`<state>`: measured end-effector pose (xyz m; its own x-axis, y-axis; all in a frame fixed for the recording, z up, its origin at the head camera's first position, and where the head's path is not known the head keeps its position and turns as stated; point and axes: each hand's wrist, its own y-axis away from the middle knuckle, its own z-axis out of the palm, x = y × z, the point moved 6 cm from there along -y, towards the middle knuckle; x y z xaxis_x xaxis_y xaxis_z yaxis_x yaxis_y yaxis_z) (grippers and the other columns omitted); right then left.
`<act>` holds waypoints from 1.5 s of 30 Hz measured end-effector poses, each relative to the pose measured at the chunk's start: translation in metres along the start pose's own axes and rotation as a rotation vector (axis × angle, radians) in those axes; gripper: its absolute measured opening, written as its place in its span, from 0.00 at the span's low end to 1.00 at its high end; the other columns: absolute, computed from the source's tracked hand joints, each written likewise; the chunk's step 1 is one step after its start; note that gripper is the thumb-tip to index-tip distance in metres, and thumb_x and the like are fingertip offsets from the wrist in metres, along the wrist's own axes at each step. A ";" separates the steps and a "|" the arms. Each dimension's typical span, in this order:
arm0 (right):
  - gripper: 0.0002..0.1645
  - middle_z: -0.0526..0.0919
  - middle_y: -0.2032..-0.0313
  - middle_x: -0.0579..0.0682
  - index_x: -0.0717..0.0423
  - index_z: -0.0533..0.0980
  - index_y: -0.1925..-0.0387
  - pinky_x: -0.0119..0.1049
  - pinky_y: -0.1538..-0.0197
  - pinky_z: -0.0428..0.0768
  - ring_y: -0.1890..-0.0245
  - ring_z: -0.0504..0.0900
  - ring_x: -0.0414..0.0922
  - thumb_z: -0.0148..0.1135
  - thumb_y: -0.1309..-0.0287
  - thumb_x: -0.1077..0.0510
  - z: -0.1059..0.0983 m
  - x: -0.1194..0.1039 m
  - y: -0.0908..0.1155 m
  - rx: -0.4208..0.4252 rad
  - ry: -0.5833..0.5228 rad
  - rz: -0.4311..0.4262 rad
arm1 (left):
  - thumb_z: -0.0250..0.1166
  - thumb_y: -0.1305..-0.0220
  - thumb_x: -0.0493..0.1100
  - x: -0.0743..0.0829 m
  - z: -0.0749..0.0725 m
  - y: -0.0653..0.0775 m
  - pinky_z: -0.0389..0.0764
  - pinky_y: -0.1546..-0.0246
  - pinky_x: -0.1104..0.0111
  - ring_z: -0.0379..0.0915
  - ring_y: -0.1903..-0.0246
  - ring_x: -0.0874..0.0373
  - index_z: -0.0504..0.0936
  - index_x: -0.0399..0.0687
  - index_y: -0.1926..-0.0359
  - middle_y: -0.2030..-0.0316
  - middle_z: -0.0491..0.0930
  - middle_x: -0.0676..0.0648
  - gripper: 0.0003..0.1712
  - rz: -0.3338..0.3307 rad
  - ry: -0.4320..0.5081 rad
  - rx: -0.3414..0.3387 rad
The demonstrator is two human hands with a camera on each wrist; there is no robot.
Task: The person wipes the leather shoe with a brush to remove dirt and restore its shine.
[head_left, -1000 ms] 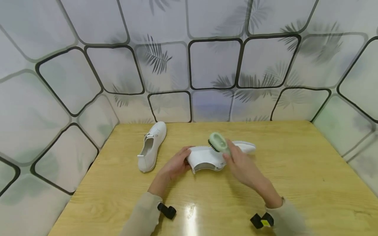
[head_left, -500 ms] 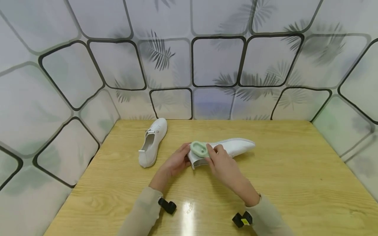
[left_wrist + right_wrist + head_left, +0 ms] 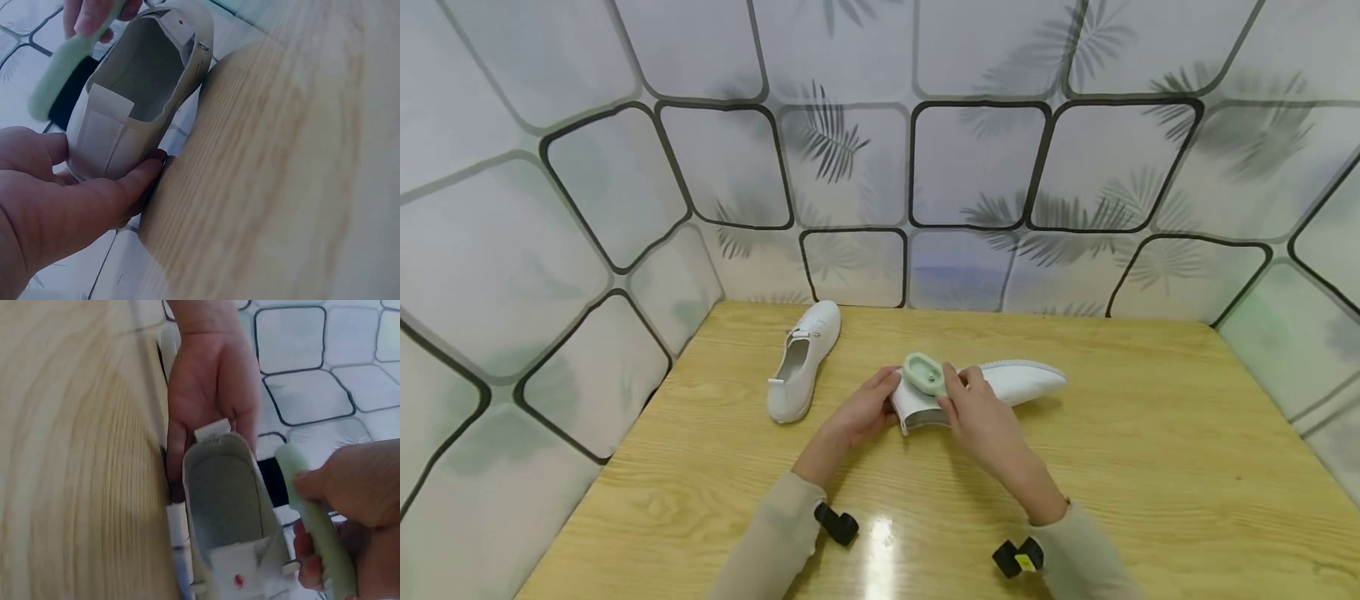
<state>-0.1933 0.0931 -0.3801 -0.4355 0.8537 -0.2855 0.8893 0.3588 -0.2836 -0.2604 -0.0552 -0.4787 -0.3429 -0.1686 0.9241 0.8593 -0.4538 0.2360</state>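
A white shoe (image 3: 1026, 382) lies on its side on the table, toe to the right and opening toward me. My left hand (image 3: 863, 412) grips its heel, thumb on one side and fingers on the other, as the left wrist view shows. My right hand (image 3: 988, 425) holds a pale green brush (image 3: 923, 374) by its handle. In the left wrist view the brush's dark bristles (image 3: 72, 97) lie against the shoe's side near the heel. The right wrist view shows my fingers curled round the green handle (image 3: 322, 544) beside the shoe's opening (image 3: 225, 494).
A second white shoe (image 3: 805, 362) stands upright at the back left of the wooden table (image 3: 1150, 467), toe pointing away. Behind the table rises a patterned wall covering (image 3: 977, 167), with side panels left and right.
The right hand has carried the brush left along the shoe, from its middle to the heel end. The left hand keeps its grip on the heel. The head view has shifted slightly.
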 end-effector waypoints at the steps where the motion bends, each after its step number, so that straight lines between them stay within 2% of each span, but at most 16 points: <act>1: 0.30 0.73 0.54 0.61 0.66 0.67 0.32 0.31 0.76 0.71 0.71 0.75 0.44 0.58 0.29 0.56 0.001 0.001 0.000 -0.024 -0.026 -0.003 | 0.37 0.18 0.46 0.000 0.000 0.000 0.75 0.53 0.67 0.70 0.50 0.56 0.59 0.42 0.31 0.39 0.67 0.38 0.22 0.001 -0.001 0.001; 4: 0.30 0.73 0.56 0.60 0.66 0.67 0.32 0.32 0.76 0.69 0.74 0.71 0.42 0.59 0.30 0.57 -0.001 0.005 0.000 -0.068 -0.077 0.013 | 0.37 0.18 0.46 0.001 0.002 -0.001 0.75 0.53 0.67 0.71 0.50 0.56 0.58 0.40 0.31 0.38 0.67 0.37 0.23 0.005 -0.010 -0.012; 7: 0.30 0.73 0.56 0.61 0.66 0.67 0.32 0.34 0.75 0.70 0.73 0.71 0.43 0.60 0.31 0.58 -0.004 0.009 -0.003 -0.042 -0.060 0.041 | 0.38 0.18 0.47 0.003 -0.001 -0.002 0.75 0.54 0.68 0.70 0.51 0.56 0.56 0.41 0.29 0.39 0.66 0.37 0.24 0.007 -0.020 0.009; 9: 0.30 0.73 0.54 0.62 0.67 0.65 0.31 0.33 0.73 0.72 0.72 0.73 0.43 0.58 0.29 0.57 -0.002 0.009 -0.006 -0.047 -0.056 0.028 | 0.38 0.18 0.47 0.005 -0.004 -0.001 0.74 0.55 0.68 0.70 0.52 0.55 0.56 0.41 0.29 0.40 0.67 0.37 0.25 0.013 -0.037 0.024; 12: 0.31 0.73 0.54 0.63 0.67 0.64 0.30 0.33 0.71 0.73 0.71 0.73 0.43 0.55 0.27 0.55 0.002 0.008 -0.009 -0.101 -0.104 0.002 | 0.37 0.18 0.47 0.006 -0.005 -0.001 0.75 0.56 0.68 0.70 0.52 0.55 0.57 0.41 0.30 0.41 0.67 0.37 0.24 0.014 -0.048 0.022; 14: 0.31 0.73 0.55 0.61 0.66 0.64 0.30 0.34 0.72 0.71 0.73 0.71 0.43 0.56 0.28 0.56 -0.001 0.010 -0.007 -0.118 -0.135 0.016 | 0.37 0.18 0.46 0.006 -0.003 -0.002 0.75 0.54 0.67 0.70 0.51 0.55 0.58 0.40 0.30 0.40 0.67 0.37 0.24 0.011 -0.033 0.007; 19: 0.32 0.72 0.55 0.62 0.67 0.62 0.29 0.35 0.71 0.71 0.72 0.70 0.42 0.56 0.28 0.57 -0.002 0.017 -0.005 -0.095 -0.129 0.072 | 0.37 0.18 0.46 0.005 0.001 -0.003 0.76 0.52 0.66 0.71 0.50 0.55 0.57 0.40 0.28 0.38 0.67 0.36 0.25 -0.003 0.015 0.011; 23: 0.33 0.71 0.55 0.62 0.68 0.60 0.28 0.32 0.69 0.72 0.72 0.70 0.41 0.54 0.27 0.55 0.001 0.013 -0.003 -0.166 -0.187 0.045 | 0.38 0.18 0.46 0.004 0.003 -0.003 0.76 0.53 0.67 0.72 0.51 0.56 0.59 0.41 0.29 0.40 0.68 0.38 0.24 -0.005 0.018 0.017; 26: 0.33 0.72 0.57 0.61 0.67 0.61 0.29 0.33 0.72 0.71 0.74 0.68 0.42 0.56 0.28 0.56 -0.006 0.014 0.003 -0.211 -0.231 0.070 | 0.38 0.18 0.46 0.004 0.003 -0.002 0.76 0.54 0.67 0.72 0.52 0.57 0.60 0.40 0.30 0.41 0.69 0.39 0.23 -0.005 0.011 0.006; 30: 0.33 0.70 0.57 0.61 0.68 0.59 0.28 0.34 0.72 0.69 0.75 0.66 0.43 0.54 0.27 0.57 -0.010 0.020 0.005 -0.183 -0.218 0.127 | 0.37 0.18 0.47 0.005 0.003 -0.001 0.76 0.52 0.66 0.71 0.51 0.56 0.59 0.40 0.29 0.39 0.67 0.38 0.25 -0.006 -0.010 -0.006; 33: 0.33 0.70 0.56 0.62 0.68 0.58 0.27 0.33 0.71 0.70 0.74 0.67 0.42 0.52 0.26 0.55 -0.003 0.015 0.001 -0.153 -0.189 0.093 | 0.38 0.18 0.47 0.006 0.002 0.000 0.75 0.53 0.66 0.70 0.50 0.55 0.59 0.41 0.29 0.38 0.67 0.37 0.24 -0.008 -0.019 -0.004; 36: 0.33 0.71 0.58 0.61 0.67 0.59 0.28 0.32 0.71 0.71 0.74 0.68 0.41 0.53 0.26 0.55 0.003 0.009 -0.001 -0.174 -0.184 0.056 | 0.37 0.18 0.46 0.006 0.002 0.000 0.76 0.54 0.66 0.70 0.51 0.55 0.60 0.41 0.30 0.39 0.67 0.38 0.23 -0.017 -0.021 -0.011; 38: 0.33 0.72 0.58 0.60 0.66 0.61 0.28 0.32 0.73 0.70 0.75 0.67 0.41 0.55 0.27 0.55 0.000 0.008 0.001 -0.187 -0.180 0.068 | 0.37 0.18 0.45 0.005 0.002 0.001 0.76 0.54 0.67 0.70 0.51 0.55 0.60 0.41 0.30 0.40 0.67 0.38 0.23 -0.022 -0.021 -0.020; 42: 0.33 0.72 0.57 0.61 0.66 0.60 0.28 0.34 0.73 0.69 0.76 0.67 0.42 0.54 0.27 0.56 -0.005 0.015 0.002 -0.160 -0.171 0.128 | 0.37 0.18 0.46 0.005 0.002 0.002 0.75 0.54 0.67 0.70 0.51 0.55 0.60 0.42 0.29 0.39 0.67 0.38 0.24 -0.023 -0.023 -0.018; 45: 0.34 0.72 0.55 0.62 0.67 0.58 0.27 0.34 0.71 0.70 0.74 0.68 0.42 0.53 0.26 0.55 0.001 0.013 0.000 -0.161 -0.186 0.115 | 0.37 0.18 0.46 0.004 0.001 0.003 0.75 0.53 0.66 0.70 0.50 0.55 0.60 0.42 0.29 0.39 0.67 0.37 0.24 -0.020 -0.025 -0.012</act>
<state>-0.1993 0.1037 -0.3849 -0.3350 0.8137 -0.4751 0.9388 0.3313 -0.0945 -0.2594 -0.0565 -0.4737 -0.3507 -0.1377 0.9263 0.8475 -0.4676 0.2513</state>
